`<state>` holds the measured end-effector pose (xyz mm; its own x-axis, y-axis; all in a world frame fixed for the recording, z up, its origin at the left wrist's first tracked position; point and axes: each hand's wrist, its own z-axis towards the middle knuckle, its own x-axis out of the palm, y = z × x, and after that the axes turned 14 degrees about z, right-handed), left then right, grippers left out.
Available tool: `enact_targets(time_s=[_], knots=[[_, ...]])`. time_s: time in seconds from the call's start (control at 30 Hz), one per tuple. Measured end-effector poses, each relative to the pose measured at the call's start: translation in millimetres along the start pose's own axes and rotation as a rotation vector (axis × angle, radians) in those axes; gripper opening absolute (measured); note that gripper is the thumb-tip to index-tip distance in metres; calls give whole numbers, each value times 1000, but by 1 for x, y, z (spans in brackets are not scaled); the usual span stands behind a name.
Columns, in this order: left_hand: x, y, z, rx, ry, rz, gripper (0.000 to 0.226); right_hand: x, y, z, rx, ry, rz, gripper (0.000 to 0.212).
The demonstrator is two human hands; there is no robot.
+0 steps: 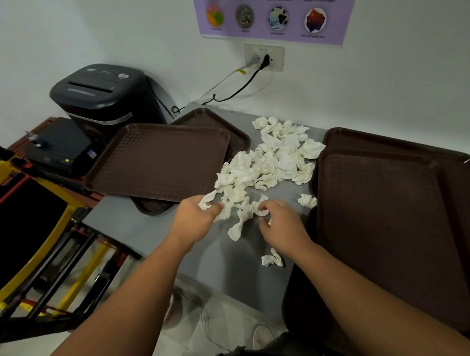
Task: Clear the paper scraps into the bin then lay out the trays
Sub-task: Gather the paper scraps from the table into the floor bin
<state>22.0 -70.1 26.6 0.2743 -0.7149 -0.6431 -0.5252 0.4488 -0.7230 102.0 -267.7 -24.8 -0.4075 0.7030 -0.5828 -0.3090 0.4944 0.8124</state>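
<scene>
A heap of crumpled white paper scraps (276, 156) lies in the middle of the grey table (228, 260). My left hand (195, 218) pinches a scrap at the heap's near-left edge. My right hand (282, 224) closes its fingertips on a scrap at the near edge. One loose scrap (272, 259) lies just below my right wrist, another (307, 201) beside the right trays. Brown trays (156, 163) are stacked on the left, more brown trays (382, 224) on the right. No bin is clearly seen.
A black paper shredder (105, 95) stands at the back left against the wall, a black box (58, 147) beside it. Cables run to a wall socket (264, 57). Yellow and black frames (39, 239) stand left of the table. A purple poster (273, 10) hangs above.
</scene>
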Motion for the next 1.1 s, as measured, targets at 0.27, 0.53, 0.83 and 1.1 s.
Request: enact_targets(time_s=[0.27, 0.53, 0.83, 1.1], knots=[[3, 41, 4, -63, 17, 159, 12, 37, 9, 28, 8, 123, -281, 79], [5, 60, 1, -95, -7, 124, 39, 50, 8, 37, -46, 133, -408, 35], [5, 58, -2, -113, 44, 133, 40, 43, 11, 30, -227, -92, -292, 15], [-1, 37, -7, -145, -34, -33, 76, 29, 44, 36, -188, -69, 268, 22]])
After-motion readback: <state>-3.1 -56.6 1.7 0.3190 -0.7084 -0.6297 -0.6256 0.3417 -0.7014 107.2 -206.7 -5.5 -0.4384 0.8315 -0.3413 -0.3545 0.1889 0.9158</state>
